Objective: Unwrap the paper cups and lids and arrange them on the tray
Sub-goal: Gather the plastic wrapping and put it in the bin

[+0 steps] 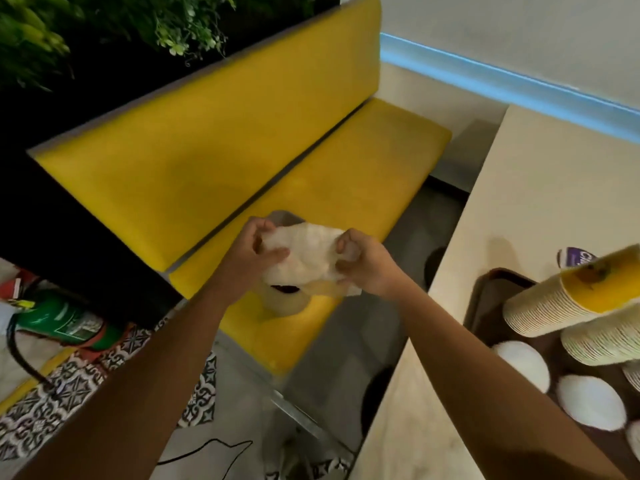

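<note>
Head view, crumpled whitish wrapper point(304, 251) bunched between left hand point(247, 249) and right hand point(363, 263), fingers point(277, 253) of both pinching it

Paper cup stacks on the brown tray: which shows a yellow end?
The upper pale ribbed paper cup stack; the lower stack has its end out of frame.

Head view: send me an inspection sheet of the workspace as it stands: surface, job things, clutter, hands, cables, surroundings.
Surface: beige table, brown tray on it.
Job's things: cup stacks and white lids lie on the tray; crumpled white wrapper held above the yellow bench.
Clutter: pale round thing on the bench, too blurred to name.
Hands: left hand and right hand both grip the wrapper.
Cables: black cable on the floor.
Surroundings: green fire extinguisher, plants, patterned floor tiles.
</note>
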A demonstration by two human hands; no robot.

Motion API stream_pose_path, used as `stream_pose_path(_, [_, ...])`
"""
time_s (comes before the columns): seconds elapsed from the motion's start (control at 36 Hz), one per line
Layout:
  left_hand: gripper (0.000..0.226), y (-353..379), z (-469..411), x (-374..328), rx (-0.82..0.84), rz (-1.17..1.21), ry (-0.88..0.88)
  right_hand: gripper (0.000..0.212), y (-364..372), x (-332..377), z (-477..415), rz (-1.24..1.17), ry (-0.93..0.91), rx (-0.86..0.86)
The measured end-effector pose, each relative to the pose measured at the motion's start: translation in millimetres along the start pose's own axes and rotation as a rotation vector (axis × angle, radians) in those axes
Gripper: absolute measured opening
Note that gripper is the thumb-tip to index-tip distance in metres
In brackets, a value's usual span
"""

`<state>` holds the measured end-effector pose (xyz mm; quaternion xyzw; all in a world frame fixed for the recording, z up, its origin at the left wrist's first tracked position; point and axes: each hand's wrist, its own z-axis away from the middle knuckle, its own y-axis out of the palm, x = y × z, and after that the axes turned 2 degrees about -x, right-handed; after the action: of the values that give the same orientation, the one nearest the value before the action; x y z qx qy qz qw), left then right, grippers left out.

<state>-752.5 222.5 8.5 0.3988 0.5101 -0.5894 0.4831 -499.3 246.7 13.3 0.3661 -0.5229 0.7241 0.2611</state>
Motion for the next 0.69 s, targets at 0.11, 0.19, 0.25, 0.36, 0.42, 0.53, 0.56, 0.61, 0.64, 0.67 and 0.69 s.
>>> stream_pose_path(0.11, [0.022, -0.8, -31.3, 29.7, -0.237, -0.344, 0.082, 0.034, 40.6, -5.0, -49.6, 0.059, 0.016, -0.128])
stream_pose_path(0.19, [0.02, -6.9, -54.7, 49.0, -0.306, -0.508, 0.083, 0.024, 69.0, -10.5, -82.0, 0.149, 0.03, -0.143])
stream_pose_path(0.25, [0.018, -13.5, -70.9, 63.0, -0.311, -0.54, 0.037, 0.028, 85.5, -12.0, -102.2, 0.223, 0.042, -0.09])
stream_pose_path(0.36, [0.039, -20.2, -99.9, 87.0, -0.173, -0.716, -0.056, 0.034, 109.5, -15.6, -135.4, 0.534, 0.006, 0.067])
stream_pose_path(0.42, [0.062, -18.5, -112.4, 96.5, -0.029, -0.861, -0.131, 0.041, 121.5, -19.3, -146.9, 0.701, -0.016, 0.106])
stream_pose_path(0.53, [0.074, -5.5, -125.5, 102.0, 0.23, -1.13, -0.246, 0.045, 136.1, -26.8, -156.0, 1.039, -0.127, 0.172])
stream_pose_path(0.56, [0.067, -1.9, -128.8, 103.0, 0.258, -1.161, -0.264, 0.044, 138.1, -28.4, -157.9, 1.069, -0.148, 0.171])
stream_pose_path(0.61, [0.056, 4.0, -132.7, 101.8, 0.302, -1.194, -0.313, 0.042, 140.2, -29.5, -159.6, 1.077, -0.17, 0.159])
stream_pose_path(0.64, [0.052, 6.7, -133.1, 100.8, 0.313, -1.199, -0.33, 0.041, 140.4, -29.5, -158.8, 1.061, -0.176, 0.146])
stream_pose_path(0.67, [0.047, 8.1, -132.3, 99.9, 0.31, -1.203, -0.333, 0.04, 140.3, -29.8, -158.2, 1.04, -0.19, 0.128])
stream_pose_path(0.69, [0.042, 9.3, -130.8, 99.5, 0.295, -1.207, -0.321, 0.039, 139.6, -30.1, -156.8, 1.014, -0.201, 0.111])
